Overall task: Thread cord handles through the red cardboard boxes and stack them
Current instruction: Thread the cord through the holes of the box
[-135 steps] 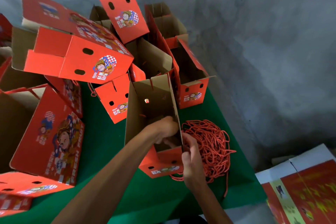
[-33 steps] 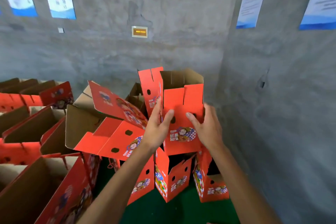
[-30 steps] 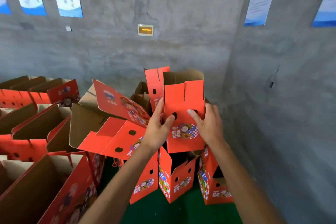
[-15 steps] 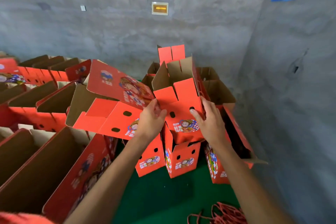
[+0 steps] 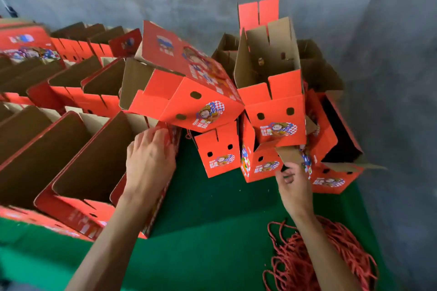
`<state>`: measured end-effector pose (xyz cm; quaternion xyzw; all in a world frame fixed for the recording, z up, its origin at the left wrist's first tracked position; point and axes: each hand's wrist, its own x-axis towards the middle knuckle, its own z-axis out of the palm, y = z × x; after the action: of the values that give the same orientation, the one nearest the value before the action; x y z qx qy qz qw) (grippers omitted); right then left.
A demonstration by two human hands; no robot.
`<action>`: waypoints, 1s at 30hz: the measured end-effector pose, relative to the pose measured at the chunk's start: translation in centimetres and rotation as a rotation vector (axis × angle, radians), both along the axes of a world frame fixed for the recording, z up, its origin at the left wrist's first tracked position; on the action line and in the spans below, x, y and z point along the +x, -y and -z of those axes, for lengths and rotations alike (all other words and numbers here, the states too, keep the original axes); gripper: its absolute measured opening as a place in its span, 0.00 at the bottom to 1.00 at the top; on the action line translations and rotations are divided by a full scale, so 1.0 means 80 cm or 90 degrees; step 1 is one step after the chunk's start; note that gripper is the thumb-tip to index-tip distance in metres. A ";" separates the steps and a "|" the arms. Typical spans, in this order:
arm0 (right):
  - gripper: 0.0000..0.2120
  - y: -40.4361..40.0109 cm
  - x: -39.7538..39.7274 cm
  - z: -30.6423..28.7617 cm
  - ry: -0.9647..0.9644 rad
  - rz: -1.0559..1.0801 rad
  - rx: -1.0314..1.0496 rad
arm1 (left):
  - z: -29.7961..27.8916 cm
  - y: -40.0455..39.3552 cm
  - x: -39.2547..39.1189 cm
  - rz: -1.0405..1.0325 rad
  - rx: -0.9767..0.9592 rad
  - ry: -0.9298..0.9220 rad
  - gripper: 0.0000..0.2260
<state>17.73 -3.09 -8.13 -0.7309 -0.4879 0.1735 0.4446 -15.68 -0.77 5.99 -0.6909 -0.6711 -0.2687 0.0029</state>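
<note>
The red cardboard box (image 5: 275, 113) with two round holes stands upright on top of a pile of red boxes (image 5: 218, 152) at the back of the green table (image 5: 212, 220); neither hand touches it. My left hand (image 5: 149, 160) lies with fairly straight fingers on the far right corner of the nearest open box (image 5: 78, 205) in the left row. My right hand (image 5: 293, 186) hovers with loosely curled fingers just below a brown flap (image 5: 289, 155) of the pile and holds nothing I can see. A heap of red cord (image 5: 319, 257) lies at the lower right.
Rows of open red boxes (image 5: 71, 82) fill the left side. A tilted box (image 5: 186, 99) leans over them toward the pile. Grey concrete walls (image 5: 390, 101) close in behind and on the right.
Both hands have let go of the box they set on the pile. My left hand moved down-left to the nearest row box, my right hand dropped below the pile. The view tilted down.
</note>
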 end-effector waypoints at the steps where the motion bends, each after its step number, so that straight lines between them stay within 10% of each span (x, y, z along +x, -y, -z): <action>1: 0.15 0.008 -0.005 0.014 0.020 -0.008 -0.049 | 0.005 0.000 -0.006 -0.015 -0.035 -0.001 0.15; 13: 0.23 0.087 -0.004 0.121 0.242 -0.119 -0.470 | 0.021 -0.032 -0.041 -0.078 -0.241 -0.062 0.16; 18: 0.06 0.095 -0.008 0.125 0.217 -0.163 -0.416 | 0.019 -0.030 -0.025 -0.013 -0.283 -0.070 0.15; 26: 0.14 0.094 -0.049 0.110 -0.029 -0.192 -0.272 | 0.009 0.013 0.007 0.085 -0.427 -0.079 0.17; 30: 0.17 0.078 -0.071 0.075 -0.086 -0.193 -0.199 | 0.004 0.035 0.033 0.184 -0.650 0.121 0.15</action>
<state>12.07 -9.30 -14.12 -0.6960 -0.5285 0.3602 0.3265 -13.04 -3.57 5.68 -0.6626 -0.6118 0.0325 -0.4309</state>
